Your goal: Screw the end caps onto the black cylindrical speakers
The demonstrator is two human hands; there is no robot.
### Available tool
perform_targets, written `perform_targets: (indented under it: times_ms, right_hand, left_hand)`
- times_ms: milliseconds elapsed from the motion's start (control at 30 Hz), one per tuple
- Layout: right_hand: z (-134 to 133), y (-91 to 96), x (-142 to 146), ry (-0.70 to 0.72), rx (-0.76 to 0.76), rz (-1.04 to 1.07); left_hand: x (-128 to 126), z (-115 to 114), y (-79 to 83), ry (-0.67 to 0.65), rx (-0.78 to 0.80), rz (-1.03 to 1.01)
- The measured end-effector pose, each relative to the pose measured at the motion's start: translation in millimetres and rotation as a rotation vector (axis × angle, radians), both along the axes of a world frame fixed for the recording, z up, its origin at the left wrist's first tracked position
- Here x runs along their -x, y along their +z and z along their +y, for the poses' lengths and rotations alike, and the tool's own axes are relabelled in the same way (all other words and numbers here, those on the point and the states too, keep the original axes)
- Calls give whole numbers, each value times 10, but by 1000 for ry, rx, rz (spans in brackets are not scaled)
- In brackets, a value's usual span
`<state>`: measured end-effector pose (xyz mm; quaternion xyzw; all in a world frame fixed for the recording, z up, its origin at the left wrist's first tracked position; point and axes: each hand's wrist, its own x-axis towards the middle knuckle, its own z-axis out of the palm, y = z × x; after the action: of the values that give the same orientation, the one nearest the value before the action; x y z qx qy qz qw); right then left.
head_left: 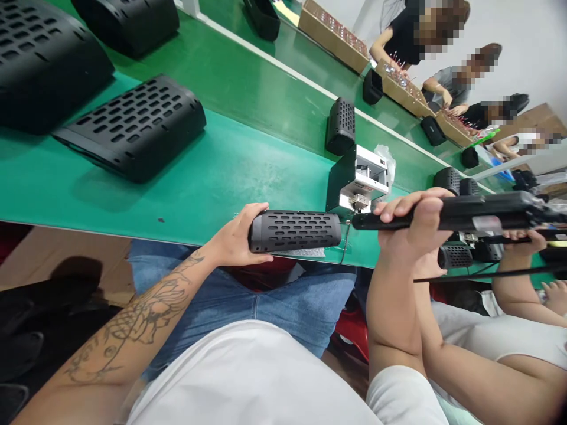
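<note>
My left hand (237, 236) grips one end of a black perforated housing (296, 230), thumb and fingers on opposite sides, at the near edge of the bench. In my right hand (411, 221) is a black electric screwdriver (478, 212), lying sideways with my fingers wrapped round its body. Its tip points left, close to the housing's right end. Behind that tip stands a small screw feeder (358, 180), black and silver. Whether the screwdriver tip touches the feeder cannot be made out. Some bubble wrap (305, 252) shows under the housing.
More black perforated housings lie to the left, one (142, 124) on the green mat (248, 159). Another housing (341, 125) stands behind the feeder. A co-worker's hand (527, 241) is at the right. Boxes of parts (334, 35) and several people are across the bench.
</note>
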<state>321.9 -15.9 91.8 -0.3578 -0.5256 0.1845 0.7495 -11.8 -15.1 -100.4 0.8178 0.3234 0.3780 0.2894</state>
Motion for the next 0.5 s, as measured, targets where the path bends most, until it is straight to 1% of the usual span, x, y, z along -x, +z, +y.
perform_targets:
  times_ms: [67,133,167,233,300,367,467,500]
  right_hand:
    - [-216,71,318,235,-38,-29]
    - [-366,71,623,472,-37,-67]
    - [-408,46,759,567,-25,-85]
    - [-426,-35,987,688,1,-110]
    - [-383,-136,1148,714,28,-111]
    - [-318,-231,1247,700,55,-106]
    - [-248,-341,1308,694,108,-118]
    - [-239,-366,1310,689,148,-130]
  left_hand:
    - [-5,-6,5,3,12,-7]
    - [-11,-18,15,13,18,-21]
    - [-16,-24,21,17,16,-32]
    - [-29,-37,35,24,5,-52]
    - [-44,-46,48,24,-3,-68]
    - [-61,-51,54,26,4,-74]
    - [-87,-51,39,41,34,-74]
    - [-94,-49,26,43,40,-81]
